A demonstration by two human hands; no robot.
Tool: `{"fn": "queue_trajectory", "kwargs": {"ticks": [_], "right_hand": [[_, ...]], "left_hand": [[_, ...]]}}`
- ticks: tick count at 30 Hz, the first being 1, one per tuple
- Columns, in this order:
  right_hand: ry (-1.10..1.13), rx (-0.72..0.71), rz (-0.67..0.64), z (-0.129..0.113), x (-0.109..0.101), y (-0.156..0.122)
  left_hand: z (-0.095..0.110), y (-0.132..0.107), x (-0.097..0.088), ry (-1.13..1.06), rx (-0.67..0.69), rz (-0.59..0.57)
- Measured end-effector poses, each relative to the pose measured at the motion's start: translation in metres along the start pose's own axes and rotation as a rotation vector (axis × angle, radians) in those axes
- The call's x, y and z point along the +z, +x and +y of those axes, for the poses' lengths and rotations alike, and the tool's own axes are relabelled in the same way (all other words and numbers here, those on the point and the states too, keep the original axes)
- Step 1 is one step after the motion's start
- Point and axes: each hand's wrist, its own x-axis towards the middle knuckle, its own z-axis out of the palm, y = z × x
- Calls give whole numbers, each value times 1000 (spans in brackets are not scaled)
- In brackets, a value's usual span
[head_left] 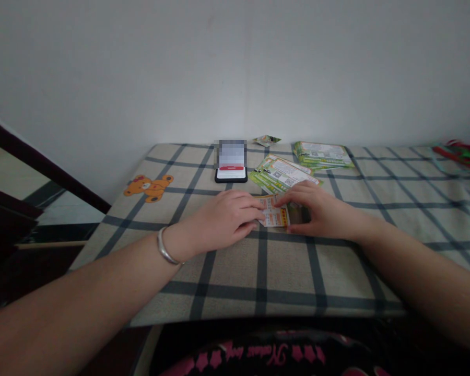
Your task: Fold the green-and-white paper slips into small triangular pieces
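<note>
Orange-and-white rectangular card (273, 214) in the pinch of left grip (229, 219) and right grip (317, 211), over coarse, checked cloth (233, 274)

Phone (231, 174) on checked tablecloth (231, 271), orange bear picture (151, 188) at left, blurred red-and-green bundle (466, 155), possibly ribbons, far right

A table with a checked cloth (227, 274), beige crossed by dark blue-gray bands, spans the middle of the frame. An orange bear figure (151, 188) lies flat at center left. Above center, near the far edge, lies a phone (231, 174), screen up; to its right sits a small crumpled packet (267, 140). Right of center are fanned green-and-white cards (285, 169), with a neater card stack (324, 154) farther right. A blurred red-and-green bundle (464, 156) rests at the right edge.
</note>
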Motion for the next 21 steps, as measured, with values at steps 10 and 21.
{"fn": "queue_trajectory", "kwargs": {"ticks": [10, 21], "right_hand": [[-42, -101, -58, 3, -6, -1], [-176, -130, 50, 10, -4, -4]], "left_hand": [[-4, -1, 0, -34, 31, -9], [-2, 1, -2, -39, 39, -19]]}}
